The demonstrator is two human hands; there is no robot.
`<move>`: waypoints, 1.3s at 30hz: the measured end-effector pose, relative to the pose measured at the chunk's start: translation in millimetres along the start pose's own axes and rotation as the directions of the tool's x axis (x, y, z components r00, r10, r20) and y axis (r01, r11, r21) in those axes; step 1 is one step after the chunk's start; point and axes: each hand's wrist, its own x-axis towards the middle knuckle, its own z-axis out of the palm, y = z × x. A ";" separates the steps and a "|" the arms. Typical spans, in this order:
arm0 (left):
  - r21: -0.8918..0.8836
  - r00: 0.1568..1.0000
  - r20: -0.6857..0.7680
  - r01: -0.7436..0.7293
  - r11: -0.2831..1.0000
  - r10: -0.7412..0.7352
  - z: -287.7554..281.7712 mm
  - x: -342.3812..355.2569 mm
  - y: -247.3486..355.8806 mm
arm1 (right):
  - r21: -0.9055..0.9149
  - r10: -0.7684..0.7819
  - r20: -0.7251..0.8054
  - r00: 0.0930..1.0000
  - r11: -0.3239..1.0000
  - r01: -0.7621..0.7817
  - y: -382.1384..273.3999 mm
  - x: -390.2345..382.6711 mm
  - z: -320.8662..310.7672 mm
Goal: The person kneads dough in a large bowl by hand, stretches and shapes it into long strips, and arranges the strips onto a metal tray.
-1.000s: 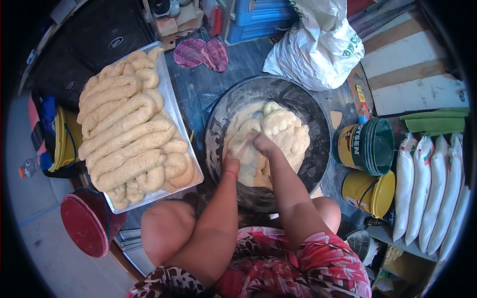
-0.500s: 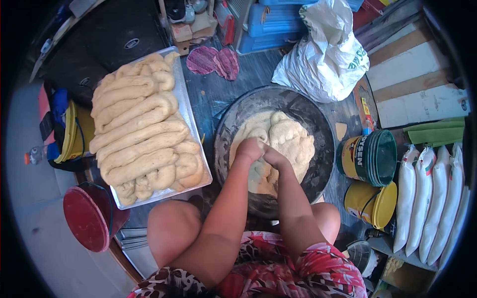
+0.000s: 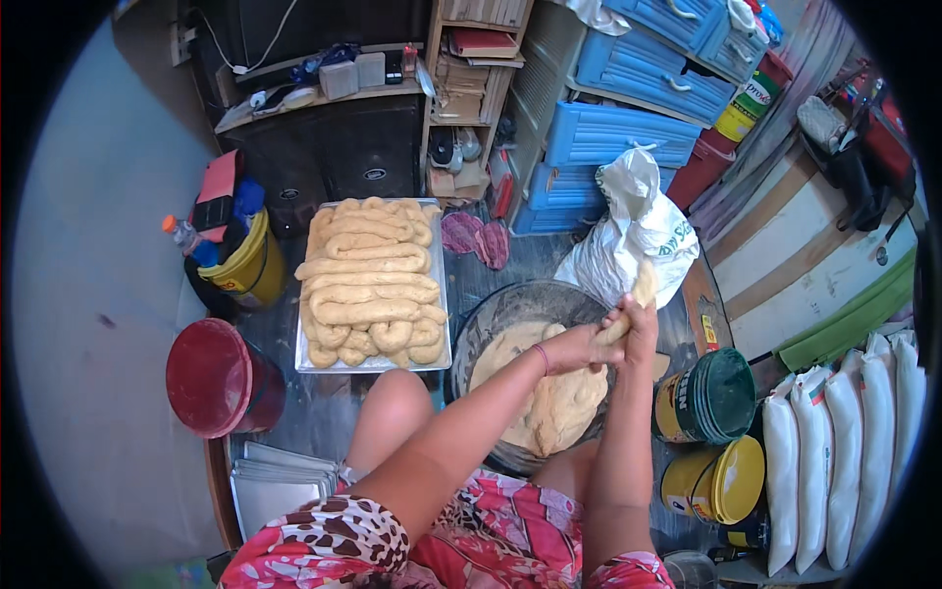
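Note:
A rope of pale dough (image 3: pixel 645 285) is raised over the right side of a wide black basin (image 3: pixel 488 312). My right hand (image 3: pixel 640 329) is closed around it, with its tip sticking up above the fist. Just to the left, my left hand (image 3: pixel 577 349) grips the lower part of the same rope; the left fingers are partly hidden. More soft dough (image 3: pixel 561 412) lies in the basin under my forearms. To the left, long folded dough ropes (image 3: pixel 373 285) are heaped on a silver tray (image 3: pixel 444 339).
A white sack (image 3: pixel 628 231) stands behind the basin. Green (image 3: pixel 721 393) and yellow (image 3: pixel 736 481) buckets stand at its right, near several filled white bags (image 3: pixel 800 461). A red lidded bucket (image 3: pixel 211 378) and stacked metal trays (image 3: pixel 280 481) are at left. Blue drawers (image 3: pixel 623 133) rise behind.
Both hands have come up out of the dough in the basin and moved right, now holding a rope of dough. The view has tilted up, showing more of the shelves and drawers.

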 end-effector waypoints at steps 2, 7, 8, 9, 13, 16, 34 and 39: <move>0.095 0.944 0.199 0.249 0.964 -0.263 8.8 -15.5 8.7 | 0.194 -0.222 -0.035 0.974 0.955 0.224 -1.3 -15.8 -11.4; 0.053 0.989 0.049 0.135 0.989 -0.137 25.6 -27.7 53.6 | 0.307 -0.060 0.172 0.983 0.952 0.004 17.4 -42.4 -14.4; 0.063 0.993 -0.025 0.120 0.991 -0.118 26.3 -23.9 68.8 | 0.398 -0.105 0.322 0.941 0.917 -0.034 21.4 -46.5 -11.5; -0.006 0.984 -0.105 0.145 0.989 -0.145 26.5 -18.2 87.1 | 0.389 -0.059 0.265 0.962 0.920 -0.051 30.0 -50.6 -5.0; -0.098 0.947 -0.278 -0.193 0.976 0.159 20.9 4.0 187.0 | -0.433 0.078 0.458 0.885 0.889 0.146 73.8 -54.2 4.7; 0.036 0.813 -0.356 -0.480 0.877 0.460 -7.0 8.3 288.7 | -0.632 0.188 0.419 0.888 0.763 0.137 129.0 -40.3 -11.0; 0.395 0.661 -0.741 0.287 0.873 0.118 -275.3 -122.6 323.3 | -0.643 0.643 0.279 0.713 0.677 -0.358 178.1 14.0 4.0; 0.402 0.671 -0.717 0.620 0.673 -0.189 -304.1 -98.3 244.5 | -0.355 0.399 0.655 0.642 0.912 -0.204 74.3 -1.3 71.8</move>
